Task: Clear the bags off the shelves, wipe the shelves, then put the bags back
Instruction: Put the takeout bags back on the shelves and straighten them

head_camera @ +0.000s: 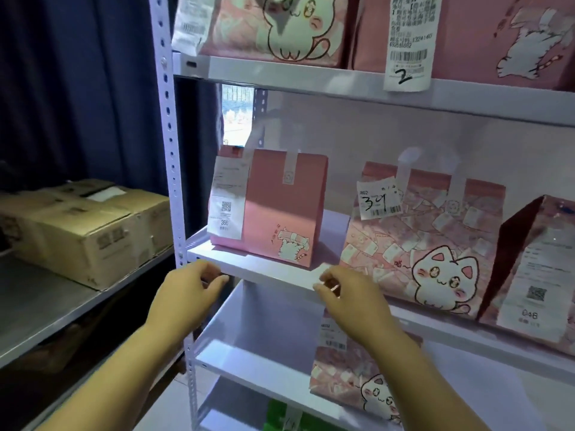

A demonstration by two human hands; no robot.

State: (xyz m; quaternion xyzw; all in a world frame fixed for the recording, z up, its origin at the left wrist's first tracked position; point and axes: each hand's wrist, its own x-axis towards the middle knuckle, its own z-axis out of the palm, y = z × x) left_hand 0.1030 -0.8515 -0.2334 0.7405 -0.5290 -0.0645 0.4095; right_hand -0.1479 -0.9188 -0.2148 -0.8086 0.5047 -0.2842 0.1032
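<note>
The white middle shelf (264, 269) carries a plain pink bag (280, 206) with a receipt marked 366, a cat-print bag (426, 244) labelled 34, and a third bag (535, 275) at the right edge. My left hand (189, 290) hovers at the shelf's front edge, below the plain bag, with loosely curled fingers and nothing in it. My right hand (351, 303) is at the same edge between the two bags, also loosely curled and holding nothing. Another cat-print bag (351, 377) stands on the lower shelf (255, 346), partly hidden by my right forearm.
More pink bags (273, 23) fill the top shelf, one with a label marked 2 (407, 42). The rack's perforated white post (169, 150) runs down the left. Cardboard boxes (84, 225) sit on a grey metal shelf (46, 306) to the left, before a dark curtain.
</note>
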